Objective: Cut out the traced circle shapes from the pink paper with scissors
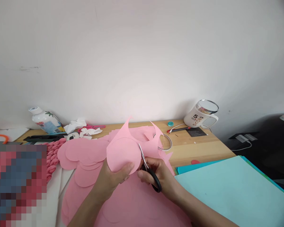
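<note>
My left hand (117, 176) pinches a sheet of pink paper (123, 153) by its lower edge, thumb on top. A round outline shows on that sheet, and its upper part runs out into curved, pointed scraps. In my right hand (159, 173) is a pair of scissors (150, 173) with black handles. Their silver blades point up and left, at the right edge of the round shape. Below both hands lie many cut pink paper circles (87, 175), overlapping in a wide heap.
A white mug (200, 115) stands at the back right, near a roll of tape (167, 142). Light blue sheets (227, 189) are stacked at right. Back left are a bottle (46, 119), crumpled tissues (75, 125) and pink braided yarn (53, 157).
</note>
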`<state>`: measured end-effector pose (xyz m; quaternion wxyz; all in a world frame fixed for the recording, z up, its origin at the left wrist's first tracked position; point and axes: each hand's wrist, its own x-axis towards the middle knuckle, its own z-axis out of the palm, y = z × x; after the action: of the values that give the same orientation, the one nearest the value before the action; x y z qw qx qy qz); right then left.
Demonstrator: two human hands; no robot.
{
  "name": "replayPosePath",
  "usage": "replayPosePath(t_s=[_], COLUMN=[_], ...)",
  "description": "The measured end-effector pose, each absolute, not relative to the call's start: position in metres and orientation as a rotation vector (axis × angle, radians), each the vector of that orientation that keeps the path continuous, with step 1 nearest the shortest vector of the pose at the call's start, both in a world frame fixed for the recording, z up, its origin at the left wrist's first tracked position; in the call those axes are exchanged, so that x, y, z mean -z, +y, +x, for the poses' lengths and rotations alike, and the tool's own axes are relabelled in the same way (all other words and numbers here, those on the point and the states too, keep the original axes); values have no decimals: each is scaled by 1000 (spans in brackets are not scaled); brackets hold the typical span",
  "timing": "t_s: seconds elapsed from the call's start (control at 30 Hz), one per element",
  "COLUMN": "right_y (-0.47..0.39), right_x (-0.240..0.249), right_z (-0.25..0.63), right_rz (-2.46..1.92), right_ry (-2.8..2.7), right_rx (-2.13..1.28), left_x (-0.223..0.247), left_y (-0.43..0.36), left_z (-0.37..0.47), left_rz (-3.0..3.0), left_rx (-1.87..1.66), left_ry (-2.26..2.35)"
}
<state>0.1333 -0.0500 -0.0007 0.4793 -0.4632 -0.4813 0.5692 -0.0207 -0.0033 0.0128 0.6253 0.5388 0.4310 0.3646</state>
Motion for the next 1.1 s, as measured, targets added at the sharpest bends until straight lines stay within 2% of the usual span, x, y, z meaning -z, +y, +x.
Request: replayPosePath(t_s=[0.8, 0.97, 1.1], right_y=[-49, -48, -46], right_x=[-1, 6, 3], right_z=[133, 134, 136], right_rz=[-1172, -1129, -1041], right_ry=[-1194, -1174, -1200], right_rx=[-1371, -1384, -1370], left_x=[-16, -23, -26], left_y=[-2, -5, -9], left_z=[-20, -17, -13], left_rz=[1264, 1345, 1324], left_rx=[-902, -805, -867], left_ry=[933, 987, 1034])
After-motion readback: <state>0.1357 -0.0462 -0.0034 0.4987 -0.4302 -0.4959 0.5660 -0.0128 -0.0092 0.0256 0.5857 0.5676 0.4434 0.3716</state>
